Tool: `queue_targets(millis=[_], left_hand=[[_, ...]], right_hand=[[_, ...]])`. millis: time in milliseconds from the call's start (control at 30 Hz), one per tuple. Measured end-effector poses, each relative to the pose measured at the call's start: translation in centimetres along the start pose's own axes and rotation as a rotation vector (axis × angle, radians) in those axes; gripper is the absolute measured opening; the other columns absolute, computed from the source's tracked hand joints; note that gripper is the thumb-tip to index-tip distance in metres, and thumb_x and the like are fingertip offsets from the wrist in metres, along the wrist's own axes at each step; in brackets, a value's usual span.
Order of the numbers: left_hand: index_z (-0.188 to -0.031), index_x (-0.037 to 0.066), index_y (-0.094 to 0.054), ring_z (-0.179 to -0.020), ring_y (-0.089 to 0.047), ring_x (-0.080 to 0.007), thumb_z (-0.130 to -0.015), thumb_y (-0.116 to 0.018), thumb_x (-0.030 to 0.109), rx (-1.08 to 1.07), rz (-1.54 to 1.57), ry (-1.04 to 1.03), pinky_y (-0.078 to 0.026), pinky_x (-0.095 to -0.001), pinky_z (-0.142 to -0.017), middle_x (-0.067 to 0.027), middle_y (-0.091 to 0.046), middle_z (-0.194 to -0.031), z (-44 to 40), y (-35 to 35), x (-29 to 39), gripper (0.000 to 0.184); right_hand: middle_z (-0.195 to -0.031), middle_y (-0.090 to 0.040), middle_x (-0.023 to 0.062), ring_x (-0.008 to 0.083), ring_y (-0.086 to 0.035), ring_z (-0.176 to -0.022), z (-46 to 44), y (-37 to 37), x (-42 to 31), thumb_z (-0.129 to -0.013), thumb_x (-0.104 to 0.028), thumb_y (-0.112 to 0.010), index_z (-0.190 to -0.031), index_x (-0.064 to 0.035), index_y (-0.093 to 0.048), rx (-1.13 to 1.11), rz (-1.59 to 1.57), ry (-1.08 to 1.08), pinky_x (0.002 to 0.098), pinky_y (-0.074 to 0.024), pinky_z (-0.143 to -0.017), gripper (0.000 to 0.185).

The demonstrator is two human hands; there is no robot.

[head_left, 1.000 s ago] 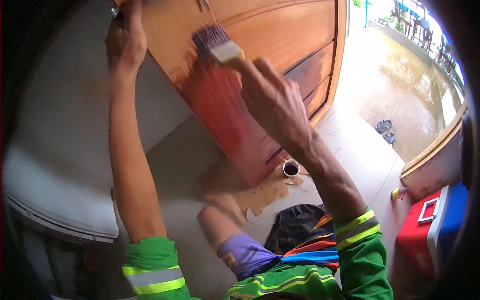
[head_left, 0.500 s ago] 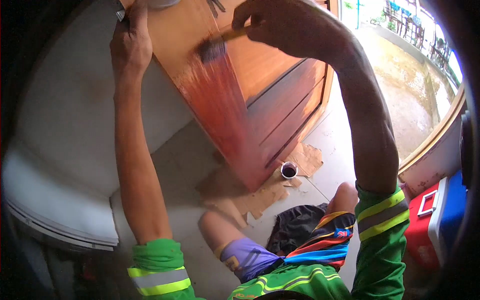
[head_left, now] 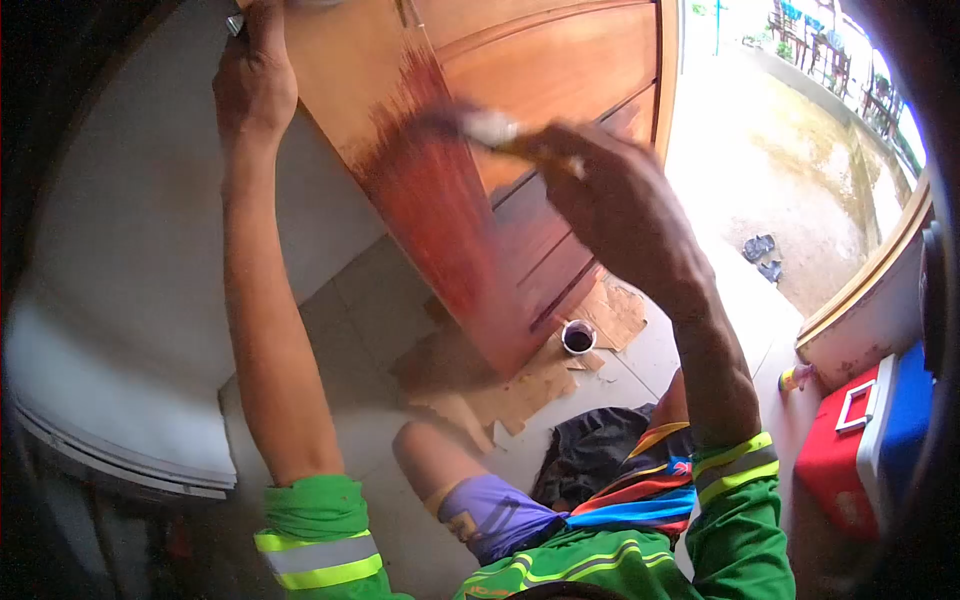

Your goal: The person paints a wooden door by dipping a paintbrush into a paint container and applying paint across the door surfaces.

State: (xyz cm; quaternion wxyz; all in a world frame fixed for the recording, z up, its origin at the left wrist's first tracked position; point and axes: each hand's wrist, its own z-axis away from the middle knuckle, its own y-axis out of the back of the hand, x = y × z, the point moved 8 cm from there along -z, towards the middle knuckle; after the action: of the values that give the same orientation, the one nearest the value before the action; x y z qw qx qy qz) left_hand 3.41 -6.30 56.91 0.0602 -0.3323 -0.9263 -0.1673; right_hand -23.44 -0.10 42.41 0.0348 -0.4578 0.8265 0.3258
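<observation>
My right hand (head_left: 615, 190) grips a paintbrush (head_left: 492, 128) by its handle. The blurred bristles are against a wooden door (head_left: 540, 90), on the stile near its free edge. Reddish-brown stain covers the lower part of that stile and some lower panels; bare orange-brown wood shows above, with a ragged wet edge between. High on the left, my left hand (head_left: 256, 90) holds the door's edge beside a small metal fitting (head_left: 235, 24); its fingertips are partly hidden. A small white cup (head_left: 578, 338) of dark liquid stands on the floor below the door.
Torn cardboard (head_left: 520, 400) lies under the door's bottom corner. Black cloth (head_left: 590, 450) is on the floor between my legs. A red and blue cooler (head_left: 840, 450) stands at the right, with a small bottle (head_left: 795, 377) near it. Sandals (head_left: 762, 255) lie outside the doorway.
My right hand and the paintbrush have moved down and to the right. Dark fresh stain now reaches higher on the stile. My left hand stays at the door's edge.
</observation>
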Motion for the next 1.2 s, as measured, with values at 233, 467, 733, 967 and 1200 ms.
queue_targets(millis=[233,467,733,967,1200], left_hand=[[-0.134,0.001,-0.055,-0.123,-0.055,-0.0322,-0.099,-0.037,0.065,-0.042,-0.005,0.007,-0.039,-0.0397,-0.104,-0.0204,-0.057,-0.135,-0.6,0.2,-0.6,0.075],[-0.132,-0.004,-0.055,-0.120,-0.056,-0.0264,-0.104,-0.033,0.056,-0.055,0.092,0.087,-0.041,-0.0366,-0.103,-0.0195,-0.060,-0.129,1.7,-0.2,4.3,0.070],[-0.128,-0.006,-0.056,-0.121,-0.056,-0.0407,-0.104,-0.030,0.057,-0.039,-0.039,0.000,-0.043,-0.0409,-0.099,-0.0293,-0.059,-0.126,0.4,0.6,3.4,0.071],[-0.129,-0.004,-0.056,-0.122,-0.055,-0.0419,-0.105,-0.032,0.054,-0.038,-0.274,-0.320,-0.043,-0.0415,-0.099,-0.0298,-0.060,-0.125,1.1,0.5,5.8,0.068],[-0.128,-0.006,-0.058,-0.123,-0.057,-0.0336,-0.104,-0.036,0.054,-0.189,0.084,-0.035,-0.043,-0.0390,-0.100,-0.0271,-0.061,-0.127,0.7,0.9,5.7,0.067]], right_hand=[[-0.090,-0.063,0.0176,0.0395,-0.066,-0.074,0.2,-4.3,0.4,-0.090,-0.010,-0.057,-0.114,-0.0112,-0.058,-0.109,0.025,0.069,0.0486,-0.0527,-0.060,0.024],[-0.098,-0.061,0.0204,0.0398,-0.067,-0.075,-1.4,-2.7,-4.1,-0.085,-0.009,-0.059,-0.121,-0.0083,-0.052,-0.010,0.136,0.168,0.0506,-0.0531,-0.062,0.036],[-0.082,-0.062,0.0173,0.0332,-0.068,-0.075,0.9,-2.9,-4.6,-0.083,-0.011,-0.063,-0.107,0.0005,-0.061,-0.395,0.257,0.189,0.0441,-0.0559,-0.061,0.027],[-0.088,-0.069,0.0156,0.0308,-0.070,-0.074,-5.7,1.6,-8.3,-0.087,-0.005,-0.059,-0.103,-0.0114,-0.071,0.109,0.203,0.569,0.0432,-0.0558,-0.064,0.021],[-0.089,-0.062,0.0152,0.0323,-0.065,-0.073,-1.1,-0.6,-9.2,-0.084,0.000,-0.062,-0.116,-0.0079,-0.064,0.094,0.211,0.229,0.0422,-0.0534,-0.065,0.033]])
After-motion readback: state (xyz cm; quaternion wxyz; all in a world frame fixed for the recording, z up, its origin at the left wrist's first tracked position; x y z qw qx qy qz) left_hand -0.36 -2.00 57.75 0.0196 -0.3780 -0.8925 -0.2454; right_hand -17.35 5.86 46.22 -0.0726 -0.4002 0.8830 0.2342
